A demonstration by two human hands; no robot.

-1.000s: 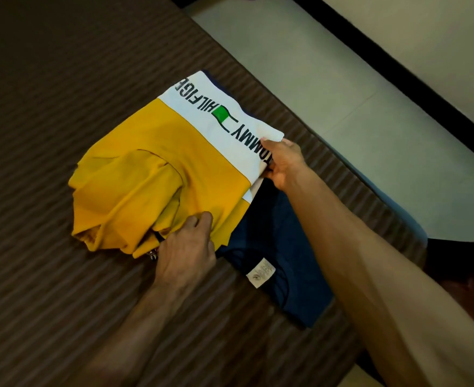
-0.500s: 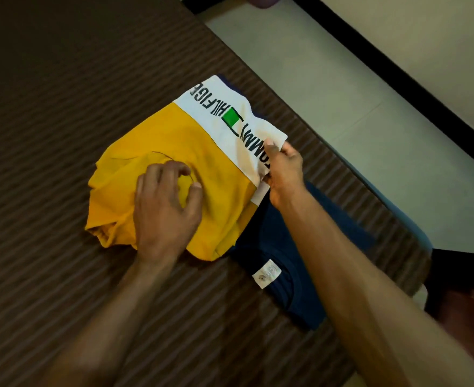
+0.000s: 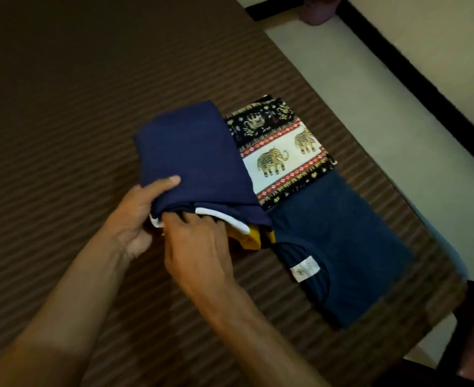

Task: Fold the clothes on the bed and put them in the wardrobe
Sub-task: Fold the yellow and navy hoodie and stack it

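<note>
Since the folded shirt [image 3: 194,155] is soft, floppy cotton, I'd support it underneath. On the bed [image 3: 62,135], left hand [image 3: 138,216] pinches its near edge, right hand [image 3: 199,247] curls fingers into its layers.

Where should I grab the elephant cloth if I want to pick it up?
Take the elephant cloth by its free right edge, nearest the side of the bed, coming in from the right. It lies flat and folded, but the navy bundle that both hands hold covers its left edge, and its near end meets the blue shirt. Slide your fingers under and lift.
</note>
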